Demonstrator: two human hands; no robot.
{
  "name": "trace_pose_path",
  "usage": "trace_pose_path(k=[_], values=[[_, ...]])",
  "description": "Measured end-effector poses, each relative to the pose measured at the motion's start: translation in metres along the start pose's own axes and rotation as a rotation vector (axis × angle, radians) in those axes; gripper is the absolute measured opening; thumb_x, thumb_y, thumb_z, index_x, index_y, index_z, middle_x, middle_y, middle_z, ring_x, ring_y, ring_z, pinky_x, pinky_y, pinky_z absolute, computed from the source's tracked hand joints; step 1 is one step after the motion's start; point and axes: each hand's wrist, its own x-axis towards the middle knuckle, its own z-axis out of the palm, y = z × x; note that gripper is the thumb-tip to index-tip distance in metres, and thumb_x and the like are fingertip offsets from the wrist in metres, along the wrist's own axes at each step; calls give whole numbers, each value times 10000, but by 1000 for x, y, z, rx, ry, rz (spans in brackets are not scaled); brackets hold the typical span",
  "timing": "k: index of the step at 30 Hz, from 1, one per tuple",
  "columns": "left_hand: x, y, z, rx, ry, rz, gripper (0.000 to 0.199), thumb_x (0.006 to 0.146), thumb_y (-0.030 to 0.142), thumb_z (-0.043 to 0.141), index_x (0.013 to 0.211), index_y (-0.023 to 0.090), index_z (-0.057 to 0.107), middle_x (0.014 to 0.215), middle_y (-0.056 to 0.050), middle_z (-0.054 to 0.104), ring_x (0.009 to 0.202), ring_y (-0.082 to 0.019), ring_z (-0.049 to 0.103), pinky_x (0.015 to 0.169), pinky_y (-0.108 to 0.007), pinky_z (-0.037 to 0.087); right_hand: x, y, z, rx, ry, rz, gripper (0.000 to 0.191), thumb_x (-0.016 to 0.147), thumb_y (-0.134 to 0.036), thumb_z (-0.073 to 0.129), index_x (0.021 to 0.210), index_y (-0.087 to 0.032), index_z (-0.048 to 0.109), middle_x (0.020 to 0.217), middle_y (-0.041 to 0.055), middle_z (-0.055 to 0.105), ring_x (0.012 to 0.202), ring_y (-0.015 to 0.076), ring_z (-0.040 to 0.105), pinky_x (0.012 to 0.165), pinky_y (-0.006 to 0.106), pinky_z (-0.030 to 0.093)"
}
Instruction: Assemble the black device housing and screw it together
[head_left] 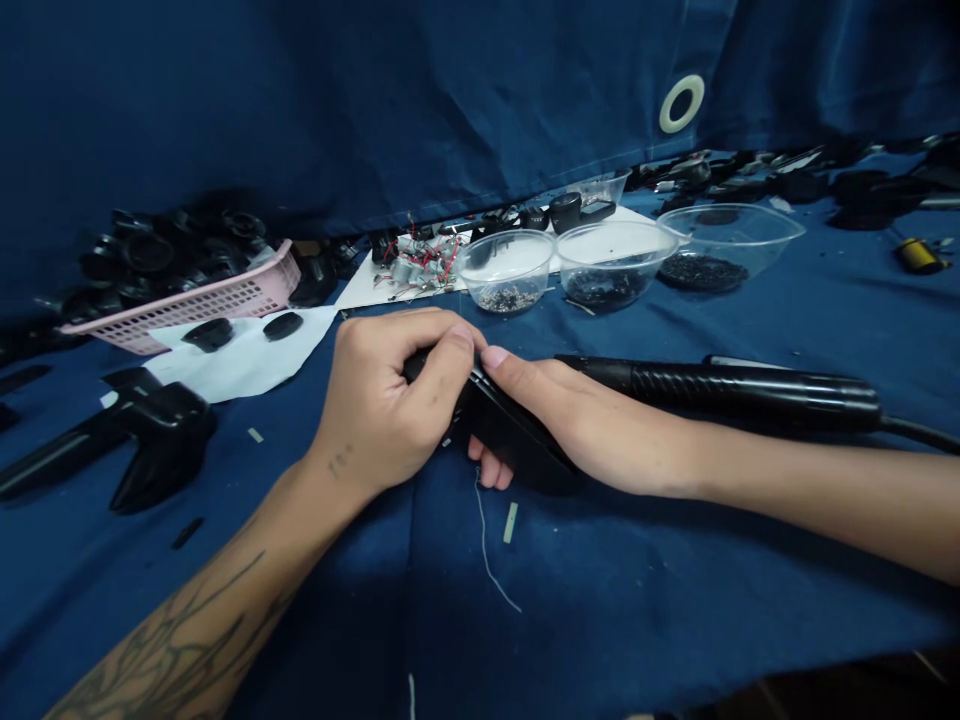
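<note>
Both my hands are on a black plastic part (pixel 517 432), held tilted above the blue cloth near the middle of the view. My left hand (pixel 409 390) is closed around its upper left end, with the thumb pressed on top. Wrapped around the other side is my right hand (pixel 570 410), its thumb along the upper edge and its fingertips showing underneath. The hands hide much of the part, so its exact kind is unclear. Just behind my right hand lies a black cylindrical tool (pixel 750 390) with a ribbed grip and a cable.
Clear plastic bowls (pixel 510 262) of small parts stand behind my hands. Small motors with red wires (pixel 424 262) lie on a white sheet. At left are a pink basket (pixel 202 310) of black parts and a hair-dryer-shaped black body (pixel 169 430). A blue curtain (pixel 450 100) hangs behind.
</note>
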Motion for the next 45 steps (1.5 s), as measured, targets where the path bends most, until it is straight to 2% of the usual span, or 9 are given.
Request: trace_pose_path(k=[16, 30, 35, 45], values=[[0, 3, -1, 2, -15, -34, 282, 929, 203, 551, 733, 245, 749, 699, 21, 740, 625, -165, 643, 598, -340, 467, -1, -3, 1, 12, 13, 7, 794, 1068, -763, 288, 904, -90, 676, 814, 104, 737, 778, 172, 736, 797, 251, 597], [0, 2, -2, -25, -29, 19, 298, 944, 199, 561, 732, 200, 769, 683, -8, 738, 620, -158, 653, 599, -341, 472, -2, -3, 0, 3, 4, -3, 790, 1079, -747, 277, 892, -91, 676, 823, 100, 737, 785, 167, 735, 807, 249, 596], [0, 2, -1, -5, -25, -10, 314, 957, 206, 548, 714, 237, 745, 689, 8, 744, 624, -167, 652, 607, -347, 476, -2, -2, 1, 2, 5, -1, 787, 1070, -760, 287, 902, -98, 678, 820, 97, 738, 794, 173, 741, 817, 260, 598], [-1, 2, -1, -16, -1, 11, 290, 937, 191, 551, 722, 233, 741, 696, 10, 739, 616, -152, 640, 593, -334, 464, -2, -1, 0, 4, 4, 1, 802, 1063, -773, 288, 891, -95, 680, 822, 99, 737, 798, 171, 739, 815, 253, 596]])
